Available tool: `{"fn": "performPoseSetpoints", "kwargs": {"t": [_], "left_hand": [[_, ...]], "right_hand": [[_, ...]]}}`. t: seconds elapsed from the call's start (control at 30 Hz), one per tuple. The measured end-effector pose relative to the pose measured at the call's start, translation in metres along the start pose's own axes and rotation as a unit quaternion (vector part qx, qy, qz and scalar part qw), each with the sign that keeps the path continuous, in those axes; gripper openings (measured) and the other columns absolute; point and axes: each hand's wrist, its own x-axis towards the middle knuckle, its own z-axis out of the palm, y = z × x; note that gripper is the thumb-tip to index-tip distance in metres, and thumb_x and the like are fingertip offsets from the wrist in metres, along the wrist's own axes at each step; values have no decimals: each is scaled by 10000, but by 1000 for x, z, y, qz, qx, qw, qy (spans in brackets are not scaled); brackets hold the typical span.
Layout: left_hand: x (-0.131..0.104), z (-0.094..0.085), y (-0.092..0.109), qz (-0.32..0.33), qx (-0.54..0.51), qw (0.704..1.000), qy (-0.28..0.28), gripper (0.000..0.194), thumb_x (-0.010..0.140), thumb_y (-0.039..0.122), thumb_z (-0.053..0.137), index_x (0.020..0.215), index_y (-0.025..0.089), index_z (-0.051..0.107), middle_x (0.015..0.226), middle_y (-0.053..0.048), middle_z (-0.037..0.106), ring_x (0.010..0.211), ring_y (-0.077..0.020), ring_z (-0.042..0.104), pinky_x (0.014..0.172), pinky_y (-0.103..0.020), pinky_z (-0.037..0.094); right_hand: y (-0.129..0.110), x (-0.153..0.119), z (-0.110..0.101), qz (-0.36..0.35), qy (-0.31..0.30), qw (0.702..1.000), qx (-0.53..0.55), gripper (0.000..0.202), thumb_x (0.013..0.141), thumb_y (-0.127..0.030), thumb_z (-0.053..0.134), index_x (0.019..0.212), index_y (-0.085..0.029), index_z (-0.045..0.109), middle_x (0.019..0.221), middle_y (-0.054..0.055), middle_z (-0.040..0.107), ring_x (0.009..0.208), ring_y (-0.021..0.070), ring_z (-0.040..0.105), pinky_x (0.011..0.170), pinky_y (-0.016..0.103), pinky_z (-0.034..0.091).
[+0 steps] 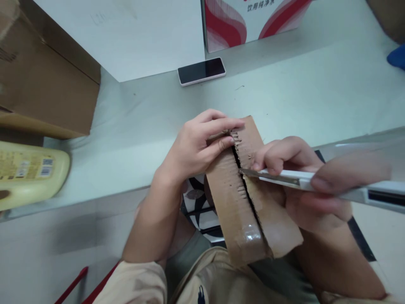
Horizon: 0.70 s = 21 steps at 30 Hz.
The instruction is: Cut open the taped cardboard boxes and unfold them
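A piece of brown corrugated cardboard (226, 181) lies tilted between my hands above my lap, with a dark slit running lengthwise through it. Ragged, torn ridges line the slit's upper part, and clear tape shines near its lower end. My left hand (202, 143) grips the cardboard's upper left part, thumb and fingertips beside the slit. With my right hand (319, 209) I grip a white utility knife (344, 192), its blade tip at the middle of the slit. Some right fingers also touch the cardboard's right side. Motion blurs the right thumb.
A black-screened phone (202, 71) lies on the pale table (152, 114). Behind it stand a white box (152, 33) and a red-and-white carton (253, 21). To the left are a brown cardboard box (47, 80) and a yellow bottle (34, 175). Something blue (397, 57) shows far right.
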Motion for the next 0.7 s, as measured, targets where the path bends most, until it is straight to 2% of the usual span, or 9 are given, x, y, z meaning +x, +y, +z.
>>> {"fn": "performPoseSetpoints", "kwargs": {"t": [0.1, 0.17, 0.23, 0.33, 0.43, 0.53, 0.6, 0.7], "left_hand": [[0, 0, 1, 5, 0, 1000, 3, 347, 998, 399, 598, 1250, 223, 760, 1146, -96, 712, 1003, -199, 686, 913, -339, 571], [-1, -1, 1, 9, -2, 1000, 3, 338, 996, 382, 602, 1247, 222, 762, 1139, -96, 712, 1002, -199, 688, 904, -334, 573], [-1, -1, 1, 10, -5, 1000, 3, 334, 994, 376, 604, 1242, 221, 766, 1138, -96, 710, 1003, -198, 689, 899, -328, 574], [-1, -2, 1, 6, -8, 1000, 3, 344, 992, 396, 606, 1241, 220, 766, 1145, -98, 707, 1001, -196, 687, 907, -327, 572], [-2, -3, 0, -2, -5, 1000, 0, 370, 995, 429, 600, 1249, 215, 763, 1138, -100, 707, 1002, -196, 684, 911, -328, 571], [-2, -3, -1, 1, -6, 1000, 2, 368, 994, 426, 609, 1245, 205, 763, 1126, -102, 712, 999, -192, 685, 912, -323, 571], [-2, -4, -1, 10, -5, 1000, 5, 364, 995, 417, 613, 1245, 199, 763, 1121, -102, 719, 995, -189, 688, 909, -320, 571], [-2, -4, -2, 12, 2, 1000, 3, 375, 1001, 426, 602, 1251, 195, 759, 1128, -101, 722, 999, -188, 690, 908, -319, 570]], "right_hand": [[1, 4, -2, -32, -59, 997, -39, 435, 913, -614, 665, 679, -255, 587, 834, 50, 614, 742, 211, 590, 635, 384, 538], [0, 5, -3, -47, -101, 991, -73, 460, 966, -603, 583, 673, -249, 591, 844, 46, 616, 745, 196, 590, 676, 385, 544], [-2, 6, -2, -43, -112, 988, -95, 487, 1001, -594, 506, 674, -241, 576, 845, 43, 609, 769, 194, 597, 738, 406, 554], [-4, 5, 0, -26, -82, 993, -84, 460, 985, -599, 532, 695, -246, 580, 840, 47, 611, 807, 214, 613, 757, 424, 559], [-3, 3, 2, -8, -9, 1000, -18, 450, 909, -637, 648, 693, -253, 556, 793, 56, 597, 808, 244, 618, 696, 420, 560], [-3, -1, 4, 33, 59, 997, 32, 461, 834, -665, 732, 730, -258, 541, 836, 57, 611, 815, 247, 627, 719, 436, 575], [-5, -4, 5, 53, 77, 995, 44, 462, 831, -678, 725, 765, -257, 546, 880, 58, 622, 848, 246, 646, 777, 456, 589], [-8, -5, 6, 35, 79, 994, 64, 446, 836, -657, 731, 797, -253, 547, 873, 47, 625, 845, 237, 663, 794, 467, 604]]}}
